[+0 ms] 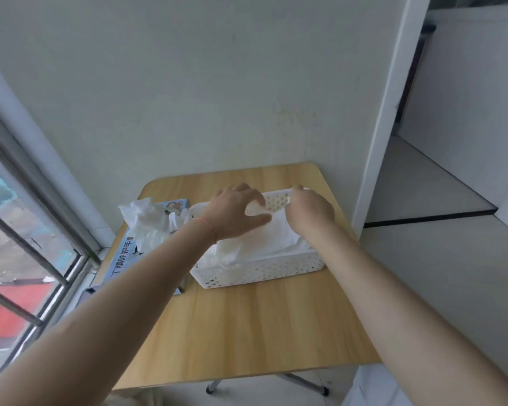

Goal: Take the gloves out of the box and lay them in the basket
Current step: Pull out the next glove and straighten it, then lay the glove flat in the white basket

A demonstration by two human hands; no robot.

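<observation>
Both hands are being held over the white perforated basket [258,269] on the wooden table [247,326]. Left hand [236,213] is being spread flat, fingers straight, over the white gloves [264,238] piled inside the basket. Right hand [310,210] is being curled at the far rim, apparently pinching glove material; exact grip cannot be told. The blue glove box [123,256] is being left just beside the basket, more gloves [147,219] bunched out of its opening

white perforated basket [258,271], white gloves [276,238], blue box [123,259], light wood table [247,332]
</observation>
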